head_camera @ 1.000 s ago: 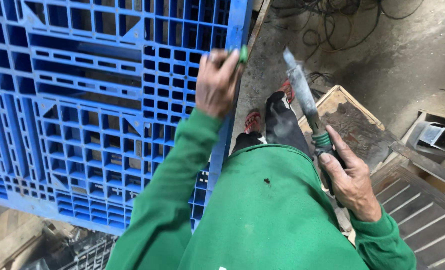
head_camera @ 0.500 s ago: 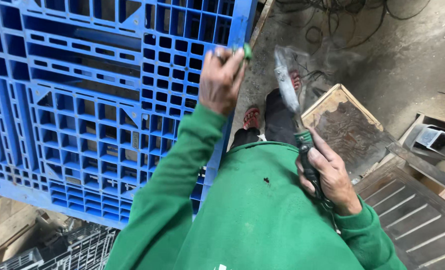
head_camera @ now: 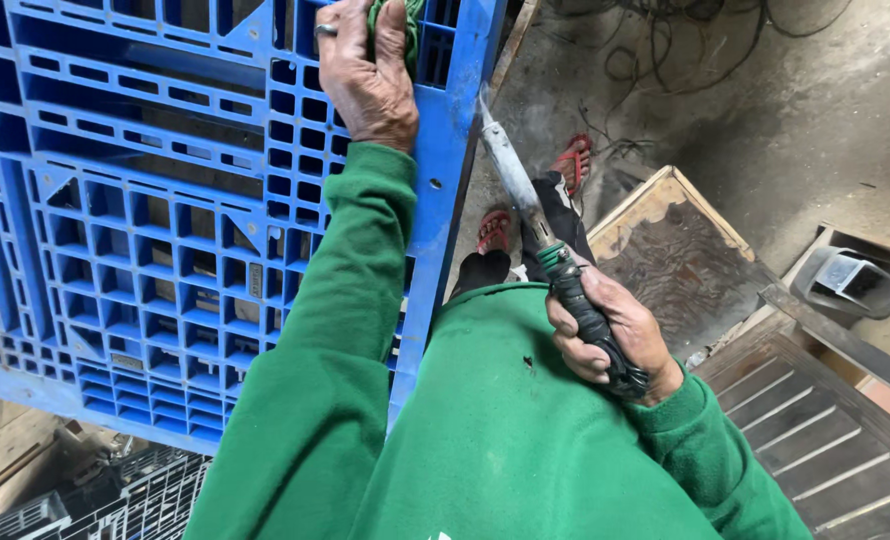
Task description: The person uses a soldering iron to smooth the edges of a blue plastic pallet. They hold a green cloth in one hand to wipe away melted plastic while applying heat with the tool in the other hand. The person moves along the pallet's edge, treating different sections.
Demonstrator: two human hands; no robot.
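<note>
Left hand (head_camera: 370,70) grips the upper edge of the blue plastic pallet (head_camera: 145,230), fingers curled over a wad of green cloth (head_camera: 390,25) pressed against the grid — the pallet stands tilted on edge at the person's left, filling most of the view. Right hand (head_camera: 615,340) is closed in a fist round the dark taped handle of a long metal iron (head_camera: 520,185), whose grey tip touches the pallet's right edge with a wisp of smoke there. Beyond on the concrete floor (head_camera: 765,120): a shallow wooden tray (head_camera: 675,250), red sandals (head_camera: 570,160).
</note>
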